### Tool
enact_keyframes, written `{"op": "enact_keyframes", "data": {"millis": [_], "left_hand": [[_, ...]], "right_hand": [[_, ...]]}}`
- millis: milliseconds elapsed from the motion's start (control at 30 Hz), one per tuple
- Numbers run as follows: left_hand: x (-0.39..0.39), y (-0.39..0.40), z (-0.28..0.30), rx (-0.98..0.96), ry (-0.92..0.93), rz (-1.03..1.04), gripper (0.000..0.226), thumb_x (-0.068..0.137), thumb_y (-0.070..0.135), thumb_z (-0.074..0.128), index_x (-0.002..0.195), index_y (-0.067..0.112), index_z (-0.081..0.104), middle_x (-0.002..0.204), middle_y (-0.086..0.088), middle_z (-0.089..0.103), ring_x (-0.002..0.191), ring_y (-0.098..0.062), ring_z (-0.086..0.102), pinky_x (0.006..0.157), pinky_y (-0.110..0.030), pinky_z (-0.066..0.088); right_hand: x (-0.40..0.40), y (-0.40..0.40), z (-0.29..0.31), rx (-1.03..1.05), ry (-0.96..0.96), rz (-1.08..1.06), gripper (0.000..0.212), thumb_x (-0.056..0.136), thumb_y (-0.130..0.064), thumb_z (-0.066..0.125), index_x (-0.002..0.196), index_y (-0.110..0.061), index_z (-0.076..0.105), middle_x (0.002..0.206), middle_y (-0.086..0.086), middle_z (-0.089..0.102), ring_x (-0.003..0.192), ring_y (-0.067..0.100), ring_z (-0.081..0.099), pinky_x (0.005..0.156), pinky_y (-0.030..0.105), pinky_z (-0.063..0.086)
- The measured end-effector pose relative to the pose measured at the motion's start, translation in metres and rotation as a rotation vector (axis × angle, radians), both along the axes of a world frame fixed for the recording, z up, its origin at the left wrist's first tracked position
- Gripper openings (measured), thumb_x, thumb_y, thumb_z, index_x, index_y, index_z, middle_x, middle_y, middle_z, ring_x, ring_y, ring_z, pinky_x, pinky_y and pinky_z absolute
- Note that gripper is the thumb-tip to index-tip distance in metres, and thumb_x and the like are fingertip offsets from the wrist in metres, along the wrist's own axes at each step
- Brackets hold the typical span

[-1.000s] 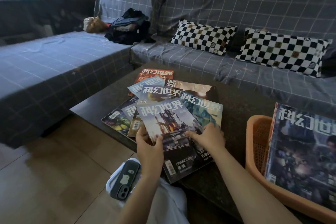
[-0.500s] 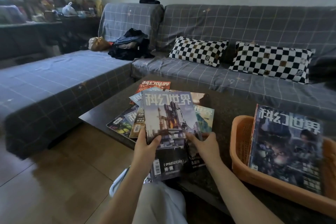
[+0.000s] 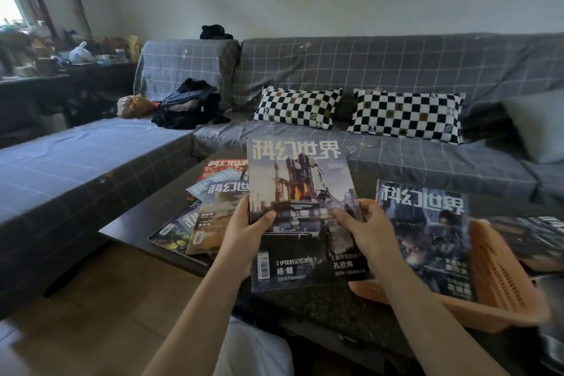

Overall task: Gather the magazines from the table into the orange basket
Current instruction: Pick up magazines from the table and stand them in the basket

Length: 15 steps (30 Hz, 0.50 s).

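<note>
Both hands — left hand (image 3: 244, 224), right hand (image 3: 363, 223) — are gripping the lifted magazine (image 3: 300, 192) by its side edges, above the table (image 3: 134, 223). I am judging it best kept level while swinging toward the orange basket (image 3: 500, 278) — sliding in beside the leaning magazine (image 3: 427, 235).

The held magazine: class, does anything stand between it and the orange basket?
Nothing visible blocks the way. Both hands, left and right, hold the magazine just left of the orange basket, where another magazine already leans.
</note>
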<state>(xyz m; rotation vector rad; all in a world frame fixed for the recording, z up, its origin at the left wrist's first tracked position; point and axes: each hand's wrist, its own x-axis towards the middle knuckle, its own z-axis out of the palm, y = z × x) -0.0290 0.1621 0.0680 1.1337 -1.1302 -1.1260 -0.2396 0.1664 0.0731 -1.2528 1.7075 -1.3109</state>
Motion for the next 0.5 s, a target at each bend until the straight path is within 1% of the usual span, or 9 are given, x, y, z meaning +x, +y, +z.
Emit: {"op": "enact_keyframes", "data": {"millis": [33,100,167,233,300,367,433,467,500], "left_hand": [[-0.011,-0.003,0.002,0.003,-0.003,-0.024,0.036,0.090,0.008,0.064,0.121,0.025,0.057,0.110,-0.001,0.071,0.102,-0.021,0.067,0.087,-0.043,0.056],[-0.034,-0.009,0.002,0.015,-0.022,-0.067,0.035,0.091,0.010,0.064,0.121,0.026,0.056,0.108,0.002,0.071,0.098,-0.018,0.068,0.082,-0.038,0.058],[-0.059,-0.015,0.002,0.022,-0.064,-0.104,0.029,0.091,0.012,0.064,0.117,0.023,0.057,0.104,0.003,0.072,0.093,-0.016,0.069,0.074,-0.033,0.058],[-0.085,-0.020,-0.001,0.035,-0.111,-0.137,0.024,0.091,0.014,0.065,0.113,0.020,0.057,0.102,0.000,0.071,0.089,-0.017,0.070,0.069,-0.032,0.057],[-0.111,-0.024,-0.004,0.048,-0.157,-0.160,0.022,0.090,0.014,0.065,0.110,0.018,0.055,0.101,-0.002,0.071,0.087,-0.017,0.070,0.066,-0.031,0.055],[-0.134,-0.026,-0.007,0.059,-0.174,-0.188,0.019,0.090,0.012,0.066,0.106,0.017,0.056,0.099,-0.003,0.070,0.086,-0.018,0.069,0.068,-0.033,0.056],[-0.156,-0.029,-0.011,0.060,-0.196,-0.216,0.016,0.090,0.012,0.066,0.102,0.018,0.057,0.097,-0.004,0.069,0.088,-0.020,0.067,0.073,-0.035,0.057],[-0.166,-0.030,-0.013,0.061,-0.215,-0.230,0.016,0.090,0.012,0.066,0.103,0.017,0.058,0.097,-0.003,0.069,0.088,-0.019,0.067,0.074,-0.035,0.056],[-0.174,-0.031,-0.014,0.064,-0.229,-0.244,0.019,0.090,0.013,0.066,0.108,0.016,0.059,0.097,-0.001,0.068,0.089,-0.018,0.066,0.073,-0.033,0.056]], "right_hand": [[-0.011,0.003,0.002,0.002,-0.001,-0.021,0.042,0.078,-0.044,0.072,0.105,-0.021,0.049,0.098,-0.003,0.058,0.078,0.009,0.054,0.058,0.022,0.036],[-0.032,0.009,0.005,0.016,0.000,-0.078,0.048,0.078,-0.044,0.071,0.113,-0.017,0.051,0.106,0.000,0.059,0.084,0.014,0.056,0.061,0.026,0.036],[-0.055,0.016,0.006,0.026,-0.007,-0.135,0.054,0.079,-0.043,0.070,0.120,-0.013,0.052,0.112,0.003,0.060,0.091,0.018,0.056,0.068,0.029,0.040],[-0.077,0.022,0.004,0.034,-0.043,-0.185,0.054,0.080,-0.040,0.070,0.123,-0.013,0.050,0.115,0.005,0.060,0.097,0.021,0.057,0.078,0.033,0.045],[-0.097,0.029,0.001,0.051,-0.056,-0.234,0.057,0.081,-0.038,0.070,0.126,-0.011,0.048,0.120,0.006,0.059,0.103,0.023,0.057,0.084,0.036,0.046],[-0.117,0.034,-0.004,0.073,-0.044,-0.282,0.056,0.082,-0.036,0.070,0.127,-0.010,0.049,0.118,0.007,0.061,0.102,0.024,0.059,0.084,0.036,0.047],[-0.134,0.039,-0.007,0.093,-0.031,-0.317,0.053,0.082,-0.033,0.070,0.126,-0.010,0.050,0.110,0.007,0.065,0.094,0.023,0.062,0.081,0.036,0.050],[-0.142,0.041,-0.009,0.094,-0.019,-0.330,0.053,0.083,-0.032,0.070,0.127,-0.010,0.050,0.105,0.005,0.066,0.088,0.021,0.063,0.076,0.034,0.051],[-0.148,0.043,-0.011,0.086,-0.005,-0.339,0.052,0.083,-0.030,0.070,0.128,-0.011,0.050,0.100,0.003,0.066,0.081,0.017,0.062,0.068,0.028,0.050]]}}
